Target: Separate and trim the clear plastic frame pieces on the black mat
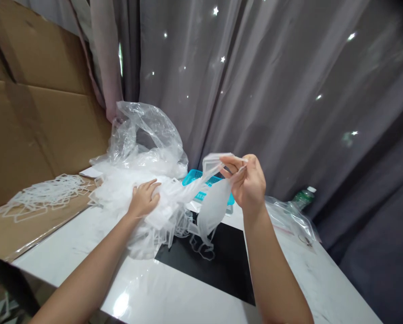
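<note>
My left hand (143, 198) lies on a big heap of sheer white pieces (120, 191), its fingers spread. Stiff-looking white outlines stick out of the heap's lower right side. My right hand (250, 180) is raised to the right of the heap, thumb and fingers pinched on a sheer white piece (214, 209). That piece hangs from the fingertips, with thin white strips beside it. A stretched white strand runs from the right hand back to the heap. What exactly the pieces are, I cannot tell.
Behind the heap stands a clear plastic bag (147, 130). Thin white frames (49, 193) lie on cardboard at left. A black mat (215, 265) and a blue basket (193, 176) are on the white table (167, 292). At right are a clear bag (289, 216) and a green bottle (303, 198).
</note>
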